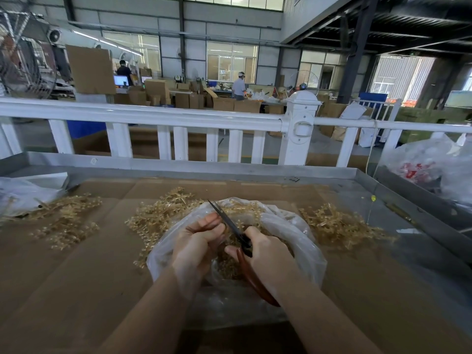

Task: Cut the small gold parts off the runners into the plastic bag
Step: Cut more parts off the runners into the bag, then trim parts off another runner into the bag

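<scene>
Over plastic bag [293,226]: left hand [196,241] grip apparently pinches runner; scissors [229,226] beside.

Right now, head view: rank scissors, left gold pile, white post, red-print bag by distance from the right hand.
From right hand:
1. Scissors, gripped in it.
2. Left gold pile, on the cardboard, far left.
3. Red-print bag, far right.
4. White post, behind the bench.
</scene>
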`<state>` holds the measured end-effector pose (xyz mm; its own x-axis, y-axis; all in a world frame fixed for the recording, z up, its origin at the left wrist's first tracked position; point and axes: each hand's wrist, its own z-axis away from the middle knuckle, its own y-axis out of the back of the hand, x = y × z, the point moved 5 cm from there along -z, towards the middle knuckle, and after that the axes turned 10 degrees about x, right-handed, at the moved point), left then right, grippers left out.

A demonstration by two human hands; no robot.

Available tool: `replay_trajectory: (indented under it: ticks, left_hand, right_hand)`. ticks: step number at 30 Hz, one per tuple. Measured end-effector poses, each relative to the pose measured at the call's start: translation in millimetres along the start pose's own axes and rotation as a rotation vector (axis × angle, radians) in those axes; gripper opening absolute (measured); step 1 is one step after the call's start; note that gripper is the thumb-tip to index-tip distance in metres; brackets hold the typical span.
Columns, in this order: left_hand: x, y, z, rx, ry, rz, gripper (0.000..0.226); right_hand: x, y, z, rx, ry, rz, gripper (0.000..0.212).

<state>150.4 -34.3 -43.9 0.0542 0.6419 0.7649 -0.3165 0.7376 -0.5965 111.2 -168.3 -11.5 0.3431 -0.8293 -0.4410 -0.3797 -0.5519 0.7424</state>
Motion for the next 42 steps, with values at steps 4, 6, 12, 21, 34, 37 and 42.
replay_trajectory:
  ticks: [4,6,12,21,34,37,42]
  left_hand:
    - [-1,2,-1,0.025,0.015,0.002,0.029]
    - [-2,3,0,0.032,0.016,-0.006,0.029]
    - [-3,8,1,0.045,-0.003,-0.07,0.026]
    - [10,2,13,0.001,-0.261,-0.336,0.029]
    - [47,-36,3,0.016,-0.371,-0.027,0.044]
    - [37,-38,-5,0.027,-0.282,-0.069,0.054]
    - [22,-31,-8,-0.019,-0.251,-0.465,0.075]
  right_hand:
    - [2,-1,0,-0.03,-0.016,-0.006,0.035]
    - [3,-2,0,-0.046,-0.021,-0.01,0.037]
    - [5,0,3,-0.009,-0.022,-0.02,0.038]
    - [13,9,19,0.278,0.001,0.022,0.032]
    - [13,15,29,0.566,0.02,-0.057,0.027]
    - [13,16,29,0.581,0.037,-0.065,0.033]
    - [14,14,28,0.561,0.033,-0.067,0.037]
